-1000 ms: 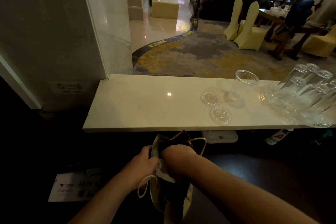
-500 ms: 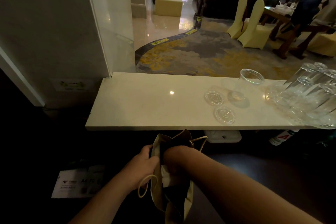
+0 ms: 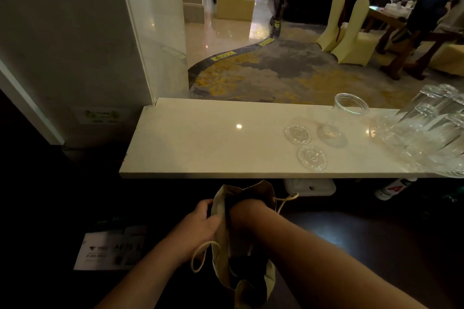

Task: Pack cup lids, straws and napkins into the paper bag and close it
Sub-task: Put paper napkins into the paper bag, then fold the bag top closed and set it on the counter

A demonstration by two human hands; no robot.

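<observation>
Bag: the brown paper bag (image 3: 247,188) with cord handles is held up just below the long white stone counter (image 3: 200,145) | Left hand (image 3: 200,223): fingers curl round the bag's left edge, same as before | Right hand (image 3: 242,211): deeper in the bag now than a moment ago, fingers hidden, cannot tell how they lie | White paper seen at the bag's mouth before: now hidden.

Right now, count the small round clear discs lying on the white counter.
2. One round clear disc lies left of the upright clear tumbler; the other sits nearer the counter's front edge. Any inside the brown paper bag are hidden.
</observation>
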